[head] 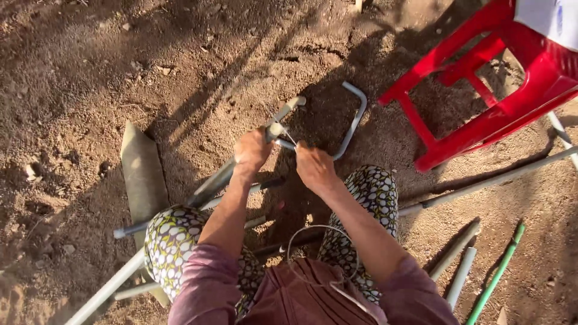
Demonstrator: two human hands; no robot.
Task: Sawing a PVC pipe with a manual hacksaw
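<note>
While both hands sit close together at frame centre, the work is the grey pipe (pixel 241 162) with its elbow fitting at the top end. Its long axis runs roughly 7 to 1 o'clock, low end passing between the knees, top end at the hands.

Left hand (pixel 251 150) is clenched round the pipe just below the fitting. Right hand (pixel 314 167) is just beside it at 4 o'clock, fingers closed, apparently pinching something thin near the end of the bent grey tube (pixel 355 117); exact grip I cannot tell. That tube loops from the hands out to 1 o'clock and hooks back.

Left hand is the one on the pipe; the right is the nearer to the bent tube.

Around: more grey pipes (pixel 487 180) lie on the dirt at 3 to 4 o'clock, a green rod (pixel 500 271) at 4, red plastic stool (pixel 481 90) at 2, a flat grey-green slab (pixel 143 177) at 9.
</note>
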